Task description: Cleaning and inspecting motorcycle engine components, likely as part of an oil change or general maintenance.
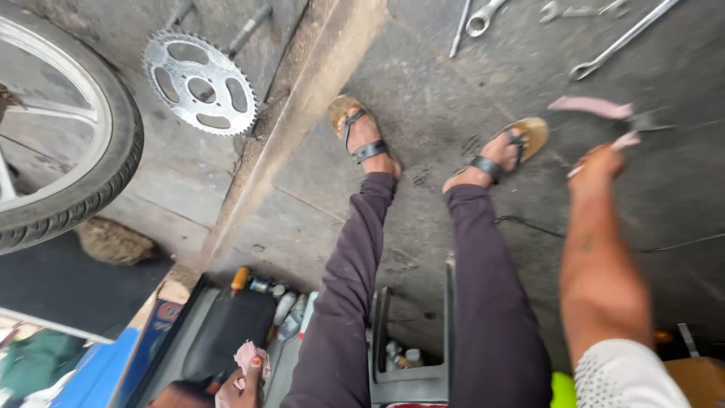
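Pink rag flung out past right hand, grip clamped on its tail; left hand pinches another rag.

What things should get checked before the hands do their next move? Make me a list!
1. Right hand has a firm hold on the pink-handled tool: cannot tell, it is blurred by motion.
2. Left hand grips the pink rag: ok, fingers are on it.
3. Spanners lie in the open on the ground: ok, several lie ahead of the feet.
4. Sprocket lies flat and apart from the wheel: ok.
5. Sandalled feet are off the spanners: ok.
6. Toolbox is open: ok, bottles and handles show inside.
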